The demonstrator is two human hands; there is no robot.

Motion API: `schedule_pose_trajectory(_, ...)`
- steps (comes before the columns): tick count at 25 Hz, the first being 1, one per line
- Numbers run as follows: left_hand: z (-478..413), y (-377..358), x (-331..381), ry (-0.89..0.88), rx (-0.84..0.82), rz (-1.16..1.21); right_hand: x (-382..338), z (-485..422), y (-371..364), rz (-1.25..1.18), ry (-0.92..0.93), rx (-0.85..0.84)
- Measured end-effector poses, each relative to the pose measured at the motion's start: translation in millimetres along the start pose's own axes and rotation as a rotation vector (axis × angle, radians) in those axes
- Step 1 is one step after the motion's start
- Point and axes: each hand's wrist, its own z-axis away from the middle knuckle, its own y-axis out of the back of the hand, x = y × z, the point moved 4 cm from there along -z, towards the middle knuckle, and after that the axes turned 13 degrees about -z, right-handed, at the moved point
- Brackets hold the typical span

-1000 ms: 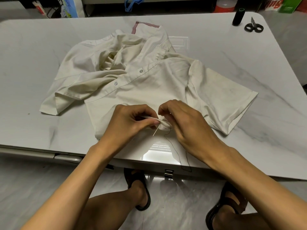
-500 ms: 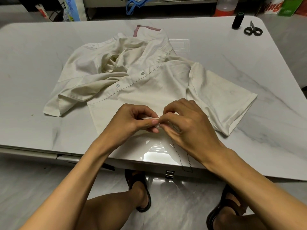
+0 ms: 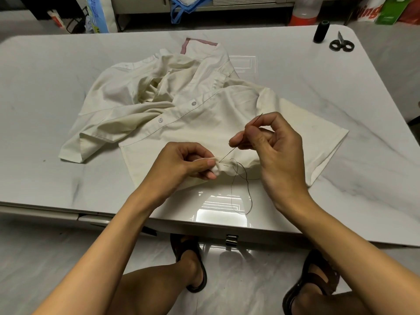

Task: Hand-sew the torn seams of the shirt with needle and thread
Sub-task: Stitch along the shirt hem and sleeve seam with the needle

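A cream short-sleeved shirt [image 3: 186, 103] lies crumpled on the white marble table [image 3: 56, 71]. My left hand [image 3: 184, 164] pinches a small fold of the shirt's lower hem between thumb and fingers. My right hand [image 3: 272, 146] pinches the needle [image 3: 255, 120] between thumb and forefinger, lifted up and to the right of the fold. Dark thread [image 3: 243, 189] runs taut from the fold up to the needle. A slack length of it loops down over the table's glossy front edge.
A black thread spool [image 3: 321, 31] and small black scissors [image 3: 341, 43] sit at the table's far right corner. Bags, a bottle and boxes stand on the floor behind the table. My knees and sandalled feet show below the near edge.
My right hand has left the fold and risen up and to the right, drawing the needle and thread out of the fabric. My left hand keeps its pinch on the hem.
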Motion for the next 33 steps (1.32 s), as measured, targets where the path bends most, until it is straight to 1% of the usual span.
schedule_pose_trajectory(2,0,1,0,0.001,0.01,-0.002,2,-1,0,0.001,-0.014,0.015)
schedule_pose_trajectory(10,-2,-1,-3,0.004,0.014,-0.008,7,-3,-1,-0.031,-0.131,-0.016)
schedule_pose_trajectory(17,-8,0,-10,0.033,0.069,0.015,-15,-1,-12,-0.147,-0.046,-0.118)
schedule_pose_trajectory(21,-11,-6,-14,0.078,0.093,0.041,-38,9,-9,-0.109,-0.072,-0.137)
schedule_pose_trajectory(24,-10,-9,-19,0.1,0.115,0.034,-59,19,-1,-0.099,-0.158,-0.174)
schedule_pose_trajectory(29,-8,-15,-23,0.101,0.203,0.102,-90,40,11,-0.128,-0.353,-0.221)
schedule_pose_trajectory(33,-5,-18,-21,0.094,0.278,0.098,-105,64,16,-0.105,-0.545,-0.349)
